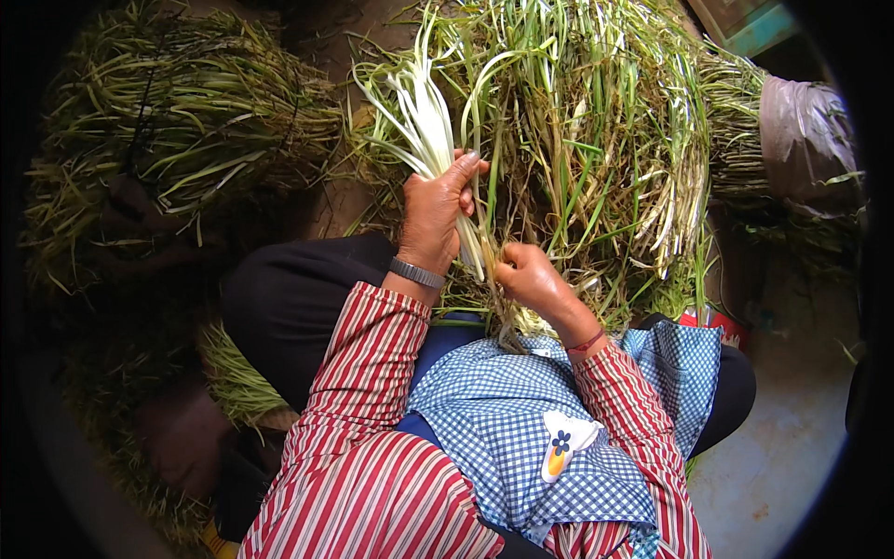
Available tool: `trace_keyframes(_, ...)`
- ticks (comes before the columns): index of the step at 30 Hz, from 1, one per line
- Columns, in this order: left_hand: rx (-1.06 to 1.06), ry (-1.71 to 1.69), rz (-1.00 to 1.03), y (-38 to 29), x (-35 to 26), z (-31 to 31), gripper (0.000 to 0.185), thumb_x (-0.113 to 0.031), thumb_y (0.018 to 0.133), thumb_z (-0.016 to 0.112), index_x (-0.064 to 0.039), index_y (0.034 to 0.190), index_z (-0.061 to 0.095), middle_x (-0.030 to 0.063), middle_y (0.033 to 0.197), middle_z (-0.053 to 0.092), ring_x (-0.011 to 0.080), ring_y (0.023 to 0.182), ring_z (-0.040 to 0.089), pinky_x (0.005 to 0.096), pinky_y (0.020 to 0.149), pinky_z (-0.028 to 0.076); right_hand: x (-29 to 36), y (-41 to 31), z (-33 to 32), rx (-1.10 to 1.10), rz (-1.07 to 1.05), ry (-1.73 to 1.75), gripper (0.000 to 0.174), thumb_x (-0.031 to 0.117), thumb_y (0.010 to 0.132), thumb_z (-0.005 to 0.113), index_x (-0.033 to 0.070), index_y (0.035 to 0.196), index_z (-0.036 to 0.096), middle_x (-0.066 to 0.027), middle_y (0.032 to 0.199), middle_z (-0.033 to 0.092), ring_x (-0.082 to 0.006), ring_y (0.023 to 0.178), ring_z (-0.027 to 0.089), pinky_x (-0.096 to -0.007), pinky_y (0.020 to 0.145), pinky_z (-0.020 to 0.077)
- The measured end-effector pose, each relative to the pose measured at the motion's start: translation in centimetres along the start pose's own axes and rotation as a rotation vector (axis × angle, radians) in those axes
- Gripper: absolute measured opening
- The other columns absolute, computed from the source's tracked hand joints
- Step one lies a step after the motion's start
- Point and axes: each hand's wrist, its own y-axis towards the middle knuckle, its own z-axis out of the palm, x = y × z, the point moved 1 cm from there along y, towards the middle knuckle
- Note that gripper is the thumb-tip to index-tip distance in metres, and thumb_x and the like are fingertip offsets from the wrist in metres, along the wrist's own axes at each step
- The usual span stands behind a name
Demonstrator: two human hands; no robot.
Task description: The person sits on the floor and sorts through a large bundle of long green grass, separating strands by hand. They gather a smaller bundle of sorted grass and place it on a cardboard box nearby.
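My left hand (436,213) is closed around a bunch of white-and-green leafy stalks, chive-like (427,115). Their leaf ends fan out above the fist, and their cut-looking pale ends stick out below it. My right hand (534,279) pinches brownish, withered stalk matter (497,279) beside those lower ends; its fingertips are partly hidden. Rootlike strands dangle from there over the blue-checked apron (489,391) on my lap. Just beyond both hands spreads a large heap of uncleaned stalks (573,140), mixed with dry, brown leaves.
More stalks lie in a big pile (209,119) at the upper left. At the right, a bundle (733,126) is partly wrapped in a pale plastic sheet (803,140). Finer green stalks (241,377) lie beside my left knee. Concrete-like floor (782,412) shows at the right.
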Motion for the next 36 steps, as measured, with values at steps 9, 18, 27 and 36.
trace_keyframes(9,0.058,-0.004,0.037,-0.5,-0.5,0.1,0.017,-0.011,0.096,0.068,-0.002,0.109,0.061,0.0098,0.092,0.073,0.003,0.056,0.051,0.0179,0.048,0.041,-1.1,-2.0,-0.3,-0.043,-0.088,-0.494,0.024,0.02,0.089,0.059,-0.004,0.085,0.064,-0.0244,0.087,0.066,-0.0399,0.079,0.066,-0.0497,0.075,0.0521)
trace_keyframes(18,0.103,0.002,-0.015,-0.7,-0.4,0.0,0.021,-0.016,0.094,0.072,-0.003,0.108,0.063,0.0074,0.092,0.072,0.004,0.056,0.051,0.0177,0.048,0.04,4.5,-0.6,-5.7,-0.634,-0.483,-0.576,0.014,0.016,0.095,0.062,0.005,0.102,0.067,-0.0093,0.099,0.066,-0.0258,0.083,0.068,-0.038,0.074,0.0546)
trace_keyframes(27,0.131,0.071,-0.096,-2.0,0.8,1.2,0.017,-0.015,0.096,0.07,-0.002,0.107,0.068,-0.0029,0.078,0.064,0.0026,0.056,0.051,0.0174,0.048,0.04,5.3,2.6,-3.7,-0.378,-0.475,0.361,0.021,0.017,0.097,0.068,0.0,0.108,0.07,-0.0001,0.097,0.064,-0.0044,0.077,0.059,-0.0195,0.063,0.0481)
trace_keyframes(36,0.0,0.064,-0.087,-1.8,2.1,1.2,0.016,-0.014,0.095,0.07,-0.001,0.104,0.065,0.0026,0.08,0.069,0.0019,0.053,0.052,0.018,0.045,0.04,5.8,2.4,-3.6,-0.452,-0.409,0.635,0.018,0.018,0.096,0.069,0.003,0.106,0.073,0.0014,0.088,0.069,-0.0019,0.069,0.057,-0.0178,0.057,0.046)
